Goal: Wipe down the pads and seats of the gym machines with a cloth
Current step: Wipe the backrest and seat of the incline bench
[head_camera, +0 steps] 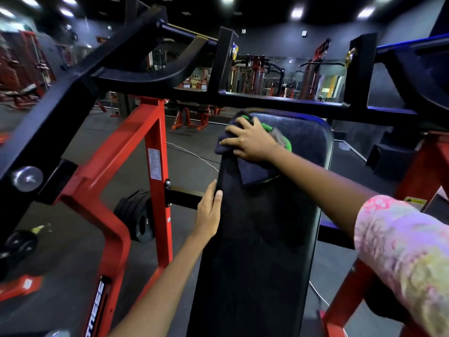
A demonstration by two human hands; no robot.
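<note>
Dark blue cloth (245, 166) with a green edge lies bunched on the upper part of the long black pad (262, 239) of a press machine, pinned under the right hand (250, 142). That hand lies flat on it, fingers spread and fairly straight, pressing rather than gripping. The left hand (209, 212) rests against the pad's left edge lower down, fingers straight along the side and thumb lying on the top face, steadying rather than clutching.

Judging by where the cloth sits, the wipe is working the top end of this pad; whether the lower stretch has already been covered cannot be told, as its surface shows no clear trace. Other machines stand in the background, so most of the job probably remains.

Around the pad stands a red frame (155, 142) under black lever arms (73, 100). A white sticker (154, 164) on the red upright is too small to read. Low on the frame, white letters end in "NESS" (97, 305). A yellow warning label (415, 201) at right is illegible. Black weight plates (138, 215) hang beside the upright.
</note>
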